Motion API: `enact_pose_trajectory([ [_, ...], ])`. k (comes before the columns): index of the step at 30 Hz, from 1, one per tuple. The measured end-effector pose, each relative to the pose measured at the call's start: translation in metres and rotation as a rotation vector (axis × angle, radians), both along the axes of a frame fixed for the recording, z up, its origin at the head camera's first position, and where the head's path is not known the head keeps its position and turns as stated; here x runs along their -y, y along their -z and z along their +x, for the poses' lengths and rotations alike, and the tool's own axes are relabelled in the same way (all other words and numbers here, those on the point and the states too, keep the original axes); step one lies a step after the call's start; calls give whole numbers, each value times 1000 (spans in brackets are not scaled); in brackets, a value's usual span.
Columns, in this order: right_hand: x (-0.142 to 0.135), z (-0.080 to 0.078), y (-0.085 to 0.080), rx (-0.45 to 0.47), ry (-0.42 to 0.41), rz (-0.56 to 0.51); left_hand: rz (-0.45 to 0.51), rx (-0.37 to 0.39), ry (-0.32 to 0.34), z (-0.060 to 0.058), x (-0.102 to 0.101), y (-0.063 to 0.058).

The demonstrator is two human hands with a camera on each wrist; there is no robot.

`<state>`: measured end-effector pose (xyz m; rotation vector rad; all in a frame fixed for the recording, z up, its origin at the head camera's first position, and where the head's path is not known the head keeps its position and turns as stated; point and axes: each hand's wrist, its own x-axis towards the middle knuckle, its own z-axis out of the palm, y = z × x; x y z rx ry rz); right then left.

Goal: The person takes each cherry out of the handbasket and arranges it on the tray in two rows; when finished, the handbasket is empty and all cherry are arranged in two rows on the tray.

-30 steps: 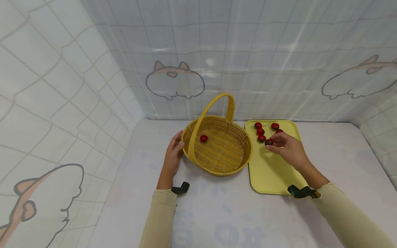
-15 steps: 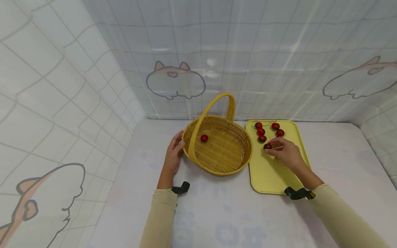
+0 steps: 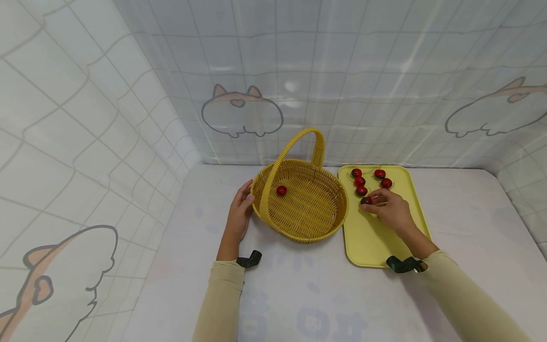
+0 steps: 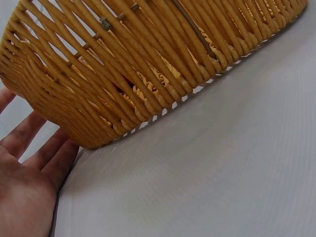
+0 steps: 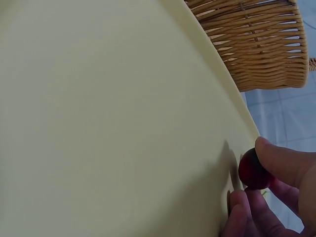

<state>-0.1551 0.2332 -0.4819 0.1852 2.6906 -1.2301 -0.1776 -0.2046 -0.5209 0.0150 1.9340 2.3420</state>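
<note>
My right hand [image 3: 392,211] pinches a dark red cherry [image 3: 366,201] between thumb and fingers, close over the yellow tray [image 3: 363,240]. In the right wrist view the cherry [image 5: 253,170] shows a darkened side, with a bit of green stem beneath it. Several more cherries [image 3: 360,181] with thin stems lie at the tray's far end. Left of the tray stands a yellow wicker basket [image 3: 305,213] with a tall handle; one cherry [image 3: 281,190] sits inside it. My left hand [image 3: 239,216] rests against the basket's left side, fingers extended along the outer wall [image 4: 143,54].
Basket and tray stand side by side on a white-covered table [image 3: 282,294], the basket's right rim right at the tray's edge. A tiled-pattern curtain [image 3: 363,95] rises behind them. The basket handle [image 3: 295,142] arches over its left part.
My right hand has drawn the cherry slightly toward me and left, away from the cherries at the back of the tray. My left hand and the basket stay put.
</note>
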Motion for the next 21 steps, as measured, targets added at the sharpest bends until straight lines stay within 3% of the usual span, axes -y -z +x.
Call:
enact_pose_trajectory([
  [21, 8, -3, -1, 14, 39, 23, 6, -7, 1, 1, 0, 1],
])
